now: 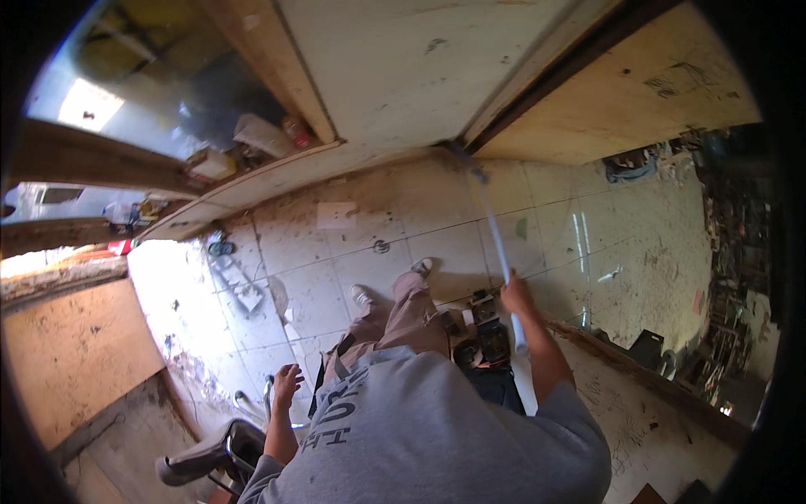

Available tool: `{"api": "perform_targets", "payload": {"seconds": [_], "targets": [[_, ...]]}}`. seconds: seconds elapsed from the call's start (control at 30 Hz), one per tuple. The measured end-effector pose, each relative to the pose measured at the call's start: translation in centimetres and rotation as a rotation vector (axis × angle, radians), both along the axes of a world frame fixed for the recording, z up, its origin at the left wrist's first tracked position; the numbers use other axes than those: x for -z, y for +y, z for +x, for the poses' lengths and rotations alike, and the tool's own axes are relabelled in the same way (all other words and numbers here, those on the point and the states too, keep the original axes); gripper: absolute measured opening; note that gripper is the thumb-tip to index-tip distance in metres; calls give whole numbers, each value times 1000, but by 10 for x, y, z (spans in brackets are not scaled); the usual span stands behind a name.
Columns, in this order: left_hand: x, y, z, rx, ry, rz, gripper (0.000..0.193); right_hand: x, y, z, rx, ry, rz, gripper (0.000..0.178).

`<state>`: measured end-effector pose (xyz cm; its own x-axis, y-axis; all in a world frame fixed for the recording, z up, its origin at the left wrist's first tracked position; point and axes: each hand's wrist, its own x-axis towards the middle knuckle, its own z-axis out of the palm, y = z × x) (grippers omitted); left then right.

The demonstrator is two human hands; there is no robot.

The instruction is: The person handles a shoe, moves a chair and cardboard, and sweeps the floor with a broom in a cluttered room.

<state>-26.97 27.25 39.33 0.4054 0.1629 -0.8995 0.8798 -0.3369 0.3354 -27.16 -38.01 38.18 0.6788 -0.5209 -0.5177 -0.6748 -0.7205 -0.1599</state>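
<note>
My right hand (pixel 517 296) is closed around the pale handle of a broom (pixel 497 231), which slants away from me. Its dark, blurred head reaches the corner where the floor meets the wall panel; the bristles cannot be made out. My left hand (pixel 288 385) hangs at my left side, fingers loosely apart, holding nothing. Close by that hand stands a dark padded chair (pixel 201 454) with metal tubing. Under the broom head lies a dirty tiled floor (pixel 445 244) with stains and scraps.
Beside my right leg sits a pile of dark boxy items (pixel 487 332). On the far left, a wooden shelf (pixel 109 155) carries packets and bottles. A flat pale piece (pixel 239 286) lies on the left floor. Crowded racks (pixel 739 252) line the far right.
</note>
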Motion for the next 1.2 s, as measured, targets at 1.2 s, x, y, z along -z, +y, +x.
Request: {"api": "perform_targets", "payload": {"seconds": [1.2], "targets": [[9,-6,40,326,-45,-39,43,69,122,-140,-608,232,69,24]]}}
